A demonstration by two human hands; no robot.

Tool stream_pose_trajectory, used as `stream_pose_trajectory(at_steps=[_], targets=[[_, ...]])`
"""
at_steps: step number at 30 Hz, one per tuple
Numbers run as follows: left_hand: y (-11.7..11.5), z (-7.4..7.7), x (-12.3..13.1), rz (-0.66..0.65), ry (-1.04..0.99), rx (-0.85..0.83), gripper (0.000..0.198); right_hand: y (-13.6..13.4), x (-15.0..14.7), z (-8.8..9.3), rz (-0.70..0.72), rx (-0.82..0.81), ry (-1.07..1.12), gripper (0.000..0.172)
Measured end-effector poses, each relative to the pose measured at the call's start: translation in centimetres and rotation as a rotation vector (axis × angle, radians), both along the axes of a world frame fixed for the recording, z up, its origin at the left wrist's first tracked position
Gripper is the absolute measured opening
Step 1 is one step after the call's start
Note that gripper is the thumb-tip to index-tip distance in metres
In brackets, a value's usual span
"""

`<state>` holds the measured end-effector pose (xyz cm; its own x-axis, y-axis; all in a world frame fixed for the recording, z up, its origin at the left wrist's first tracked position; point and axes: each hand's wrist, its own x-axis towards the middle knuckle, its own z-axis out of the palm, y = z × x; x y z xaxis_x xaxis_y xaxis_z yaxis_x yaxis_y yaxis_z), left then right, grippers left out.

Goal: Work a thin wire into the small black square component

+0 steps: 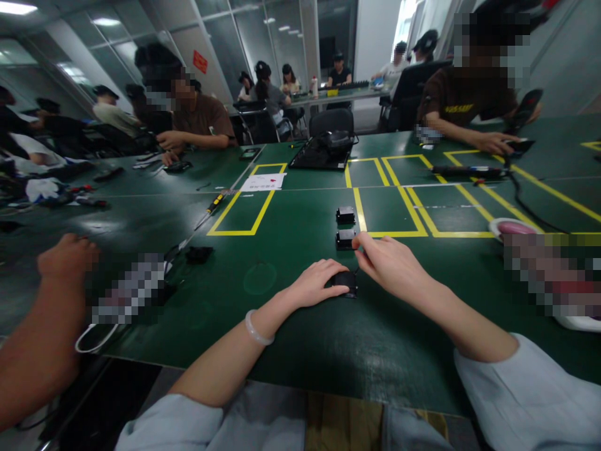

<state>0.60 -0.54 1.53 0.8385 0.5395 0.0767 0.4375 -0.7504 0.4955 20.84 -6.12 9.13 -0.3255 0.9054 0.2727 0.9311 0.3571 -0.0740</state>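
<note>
On the green table [291, 338], my left hand [319, 282] lies over a small flat black part [347, 285], gripping it between thumb and fingers; my fingers cover its left side. My right hand [389, 263] is held just above and to the right of that part, thumb and forefinger pinched together. What sits in the pinch, if anything, is too small to make out. Its fingertips overlap the right edge of a small black block [346, 238]; whether they touch it I cannot tell. A second, similar black block [345, 215] stands directly behind the first.
A screwdriver [216, 203], a paper sheet [263, 182] and a black part [200, 254] lie to the left. Another person's forearm [37, 338] reaches in there. A white-rimmed tray [580, 322] is at right. Two people work across the table beyond yellow tape outlines [394, 234].
</note>
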Motion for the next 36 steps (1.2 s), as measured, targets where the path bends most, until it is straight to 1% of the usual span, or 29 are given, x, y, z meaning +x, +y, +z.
stream_pose_trajectory(at_steps=[7,16,25,31,36], targets=[[0.07,-0.07,0.02,-0.003,0.0,0.004,0.046,-0.05,0.14,-0.2,0.039,0.002,0.043,0.018],[0.15,-0.23,0.07,-0.002,-0.013,0.0,0.044,0.01,0.07,-0.15,0.001,-0.009,0.005,0.018],[0.18,-0.26,0.02,0.006,0.001,-0.006,0.045,-0.04,0.06,0.02,0.005,-0.017,0.042,0.016],[0.14,-0.13,0.03,-0.003,-0.005,-0.006,0.045,-0.05,0.02,0.18,0.027,-0.021,0.067,0.02],[0.14,-0.21,0.03,0.001,-0.016,-0.015,0.044,-0.02,-0.02,0.21,0.017,-0.034,0.064,0.019]])
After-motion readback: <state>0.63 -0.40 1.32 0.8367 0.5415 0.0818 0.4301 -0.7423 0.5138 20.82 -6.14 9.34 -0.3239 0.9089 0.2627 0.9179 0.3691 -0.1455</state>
